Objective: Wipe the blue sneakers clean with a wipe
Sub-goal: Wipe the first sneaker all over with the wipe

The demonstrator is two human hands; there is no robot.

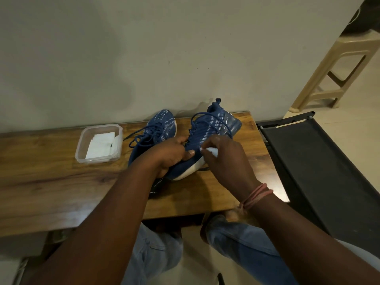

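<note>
Two blue sneakers with blue laces are on the wooden table [51, 177]. One blue sneaker [162, 122] lies flat behind my left arm, toe toward the wall. The other sneaker [216, 124] is tilted up, its white sole edge facing me. My left hand [170, 153] grips this tilted sneaker at its toe end, thumb on top. My right hand [224, 159] pinches a white wipe [211, 150] and presses it against the sneaker's upper next to my left thumb.
A clear plastic box [98, 144] with folded white wipes stands left of the sneakers. A black rack [320, 161] stands right of the table, a beige plastic stool [337, 66] beyond it. The wall runs right behind the table. My knees are under the front edge.
</note>
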